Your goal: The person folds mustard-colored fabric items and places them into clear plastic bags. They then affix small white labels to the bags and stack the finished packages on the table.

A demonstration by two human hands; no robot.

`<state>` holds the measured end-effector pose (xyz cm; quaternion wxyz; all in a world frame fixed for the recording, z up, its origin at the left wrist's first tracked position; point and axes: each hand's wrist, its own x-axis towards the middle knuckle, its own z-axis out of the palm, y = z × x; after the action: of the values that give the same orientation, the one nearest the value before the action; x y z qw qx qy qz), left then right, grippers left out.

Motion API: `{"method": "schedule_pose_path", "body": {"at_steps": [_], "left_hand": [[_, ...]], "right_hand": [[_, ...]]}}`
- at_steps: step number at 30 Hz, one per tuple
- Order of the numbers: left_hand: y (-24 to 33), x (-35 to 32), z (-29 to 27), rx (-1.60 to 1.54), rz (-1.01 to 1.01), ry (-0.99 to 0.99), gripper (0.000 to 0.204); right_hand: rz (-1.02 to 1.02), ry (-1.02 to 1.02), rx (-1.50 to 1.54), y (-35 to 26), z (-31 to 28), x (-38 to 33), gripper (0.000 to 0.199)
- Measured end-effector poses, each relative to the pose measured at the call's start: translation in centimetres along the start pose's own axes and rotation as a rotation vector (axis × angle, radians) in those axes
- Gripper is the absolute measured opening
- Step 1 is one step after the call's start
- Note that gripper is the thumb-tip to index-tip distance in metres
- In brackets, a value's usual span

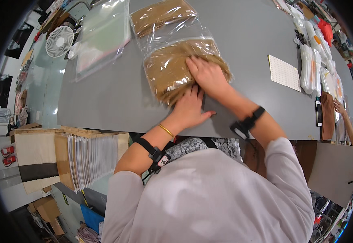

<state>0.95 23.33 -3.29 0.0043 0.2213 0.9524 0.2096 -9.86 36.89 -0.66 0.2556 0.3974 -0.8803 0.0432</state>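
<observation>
Near brown bundle [166, 73]: a stack of brown pieces in glossy clear plastic, lying on the gray tabletop [103, 99], its near edge fanned into layers.
Left grip [188, 110]: at the near edge of the near brown bundle, fingers reaching to the layers, thumb spread well away from them.
Right grip [209, 77]: resting on the right part of the near brown bundle, fingers on the plastic; I cannot tell whether it pinches a layer or only presses.
Far brown bundle [164, 17]: also in clear plastic, just beyond the near brown bundle.
Clear bags [103, 34]: a flat pile, left of the near brown bundle and a little beyond it.
White fan [59, 41]: well left of the near brown bundle, past the clear bags.
Pale sheet [284, 73]: covered in small marks, right of the near brown bundle, well apart.
Phone [318, 112]: farther right of the near brown bundle, beside a folded brown piece [327, 117].
</observation>
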Motion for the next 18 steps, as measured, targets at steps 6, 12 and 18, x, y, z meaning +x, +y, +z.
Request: {"method": "schedule_pose_path", "body": {"at_steps": [6, 12, 18], "left_hand": [[-0.4, -0.2, -0.5, -0.005, -0.061, -0.042, 0.107], [-1.1, 0.1, -0.6, 0.258, 0.080, 0.134, 0.107], [-1.4, 0.3, -0.7, 0.109, 0.034, -0.010, 0.101]], "right_hand": [[-0.008, -0.275, 0.016, -0.1, 0.4, 0.6, 0.050], [0.059, 0.039, -0.002, 0.6, 1.9, 3.5, 0.044], [0.213, -0.030, 0.469, -1.2, 2.4, 3.1, 0.047]]}}
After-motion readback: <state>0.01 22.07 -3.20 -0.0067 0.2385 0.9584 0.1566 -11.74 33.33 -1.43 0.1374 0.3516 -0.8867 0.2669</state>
